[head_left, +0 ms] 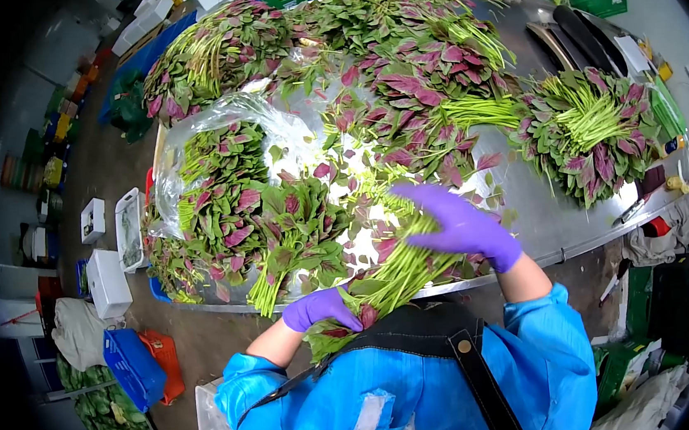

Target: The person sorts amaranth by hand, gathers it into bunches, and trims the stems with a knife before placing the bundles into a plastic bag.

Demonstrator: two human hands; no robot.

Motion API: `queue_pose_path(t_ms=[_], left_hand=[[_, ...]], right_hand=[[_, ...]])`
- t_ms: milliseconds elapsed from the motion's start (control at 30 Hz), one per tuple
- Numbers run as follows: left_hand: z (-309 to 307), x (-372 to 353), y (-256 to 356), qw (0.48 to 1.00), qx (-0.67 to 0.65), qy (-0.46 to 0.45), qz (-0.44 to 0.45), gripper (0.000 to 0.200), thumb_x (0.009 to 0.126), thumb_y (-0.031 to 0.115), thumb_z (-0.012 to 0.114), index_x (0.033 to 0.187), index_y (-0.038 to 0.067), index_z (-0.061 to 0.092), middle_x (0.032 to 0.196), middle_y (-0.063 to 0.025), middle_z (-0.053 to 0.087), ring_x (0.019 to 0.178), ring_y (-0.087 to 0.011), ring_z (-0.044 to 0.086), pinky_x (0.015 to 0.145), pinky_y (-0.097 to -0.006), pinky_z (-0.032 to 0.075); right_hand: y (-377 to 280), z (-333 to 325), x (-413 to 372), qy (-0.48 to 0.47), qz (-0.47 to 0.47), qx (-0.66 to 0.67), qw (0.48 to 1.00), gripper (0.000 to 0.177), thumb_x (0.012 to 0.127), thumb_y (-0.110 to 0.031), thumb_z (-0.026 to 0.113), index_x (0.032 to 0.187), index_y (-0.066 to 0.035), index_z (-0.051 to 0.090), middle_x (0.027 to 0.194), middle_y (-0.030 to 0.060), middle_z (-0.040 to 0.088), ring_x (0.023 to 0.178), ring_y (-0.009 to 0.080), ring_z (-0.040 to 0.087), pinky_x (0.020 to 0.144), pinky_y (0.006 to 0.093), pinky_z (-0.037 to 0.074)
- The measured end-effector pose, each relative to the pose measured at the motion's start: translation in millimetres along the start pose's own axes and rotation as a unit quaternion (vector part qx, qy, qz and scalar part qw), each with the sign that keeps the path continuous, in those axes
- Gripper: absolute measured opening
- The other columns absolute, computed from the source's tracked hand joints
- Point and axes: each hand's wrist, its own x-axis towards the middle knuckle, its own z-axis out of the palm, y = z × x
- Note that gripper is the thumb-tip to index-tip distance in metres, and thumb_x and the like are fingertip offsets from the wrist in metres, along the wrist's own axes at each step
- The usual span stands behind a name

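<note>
left of the left fingers, leafy bunches [227,156] sit within clear plastic [273,114], which probably keeps them together. the left hand [318,307] grasps the bundle [396,280] by its leafy end, seemingly for support. the right hand [463,224] has fingers spread, unclosed, across its stems, perhaps steadying them. rightward of those, a bushy bunch [592,121] rests well apart on the surface [525,197], likely to stay unmixed.

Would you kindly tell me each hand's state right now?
Left hand: holding a leafy bunch near its leaf end.
Right hand: open, spread wide at the bunch's stems.
</note>
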Motion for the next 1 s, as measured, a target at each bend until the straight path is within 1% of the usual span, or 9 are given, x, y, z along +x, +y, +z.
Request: queue_pose_path(t_ms=[100, 167, 300, 433, 533, 633, 867, 933, 1000], left_hand=[[-6.4, 8.4, -4.4, 0.995, 0.096, -0.039, -0.009, 0.077, 0.058, -0.002, 0.074, 0.127, -0.001, 0.039, 0.120, -0.0071, 0.051, 0.107, -0.0138, 0.046, 0.093, -0.0258, 0.033], [-11.4, 6.8, -17.0, 0.999, -0.012, -0.032, -0.011, 0.083, 0.056, -0.002, 0.074, 0.130, 0.000, 0.036, 0.124, -0.0083, 0.048, 0.110, -0.0143, 0.045, 0.094, -0.0261, 0.033], [-19.1, 7.4, -40.0, 0.974, -0.217, -0.061, 0.035, 0.101, 0.045, -0.011, 0.068, 0.136, 0.002, 0.026, 0.134, -0.0155, 0.038, 0.124, -0.0210, 0.036, 0.099, -0.0287, 0.029], [-2.5, -0.7, -21.3, 0.956, -0.255, 0.030, 0.139, 0.080, 0.053, -0.002, 0.068, 0.128, -0.001, 0.040, 0.116, -0.0121, 0.053, 0.099, -0.0180, 0.053, 0.085, -0.0288, 0.040], [-3.8, 0.1, -26.5, 0.948, -0.277, 0.037, 0.149, 0.080, 0.053, -0.002, 0.068, 0.128, -0.001, 0.040, 0.116, -0.0121, 0.053, 0.099, -0.0181, 0.053, 0.085, -0.0288, 0.040], [-2.8, -2.4, -29.4, 0.946, -0.282, 0.042, 0.155, 0.080, 0.053, -0.002, 0.068, 0.128, -0.001, 0.040, 0.116, -0.0122, 0.054, 0.099, -0.0181, 0.053, 0.085, -0.0288, 0.040], [-0.6, -10.3, -35.5, 0.941, -0.290, 0.055, 0.168, 0.080, 0.053, -0.002, 0.068, 0.128, -0.001, 0.040, 0.116, -0.0123, 0.054, 0.098, -0.0182, 0.053, 0.084, -0.0288, 0.041], [1.2, -10.8, -37.6, 0.939, -0.294, 0.057, 0.168, 0.080, 0.053, -0.002, 0.068, 0.128, -0.001, 0.040, 0.116, -0.0123, 0.054, 0.098, -0.0182, 0.053, 0.084, -0.0288, 0.041], [1.0, -8.3, -36.5, 0.939, -0.293, 0.058, 0.169, 0.080, 0.053, -0.002, 0.068, 0.128, -0.001, 0.040, 0.116, -0.0123, 0.054, 0.098, -0.0182, 0.053, 0.084, -0.0288, 0.041]], right_hand=[[12.8, 30.9, 16.0, -0.298, 0.038, 0.050, 0.953, 0.045, 0.076, -0.023, 0.065, 0.116, -0.006, 0.053, 0.105, 0.0130, 0.060, 0.099, 0.0250, 0.057, 0.087, 0.0339, 0.043], [37.9, 3.9, 12.0, -0.289, 0.056, 0.184, 0.938, 0.030, 0.075, -0.015, 0.066, 0.103, -0.005, 0.062, 0.094, 0.0090, 0.065, 0.088, 0.0183, 0.061, 0.078, 0.0309, 0.047], [99.9, -55.5, -21.6, -0.025, 0.234, 0.349, 0.907, 0.019, 0.072, -0.008, 0.065, 0.091, -0.003, 0.064, 0.088, 0.0056, 0.064, 0.080, 0.0095, 0.059, 0.067, 0.0212, 0.047], [63.7, -39.9, -25.0, 0.177, 0.226, 0.285, 0.915, 0.025, 0.074, -0.010, 0.064, 0.098, -0.004, 0.061, 0.089, 0.0049, 0.063, 0.079, 0.0088, 0.059, 0.065, 0.0208, 0.047], [4.9, 8.5, -19.8, 0.122, 0.159, 0.088, 0.976, 0.070, 0.070, -0.022, 0.071, 0.132, -0.015, 0.038, 0.091, 0.0066, 0.060, 0.083, 0.0165, 0.058, 0.074, 0.0291, 0.046], [1.5, 52.0, -11.8, 0.025, 0.117, -0.009, 0.993, 0.068, 0.071, -0.014, 0.066, 0.132, -0.019, 0.037, 0.082, 0.0158, 0.061, 0.070, 0.0248, 0.061, 0.067, 0.0355, 0.047], [140.7, 7.1, -41.3, 0.337, 0.220, -0.124, 0.907, 0.058, 0.073, -0.003, 0.060, 0.127, -0.012, 0.043, 0.083, 0.0136, 0.062, 0.063, 0.0200, 0.060, 0.058, 0.0315, 0.049], [133.6, 27.7, -48.3, 0.057, 0.376, 0.062, 0.923, 0.056, 0.068, -0.009, 0.068, 0.121, -0.010, 0.048, 0.088, 0.0087, 0.065, 0.073, 0.0195, 0.062, 0.068, 0.0312, 0.050], [83.4, 58.3, -41.5, -0.049, 0.267, 0.360, 0.893, 0.054, 0.069, -0.013, 0.072, 0.118, -0.005, 0.050, 0.104, 0.0077, 0.062, 0.087, 0.0161, 0.059, 0.074, 0.0312, 0.050]])
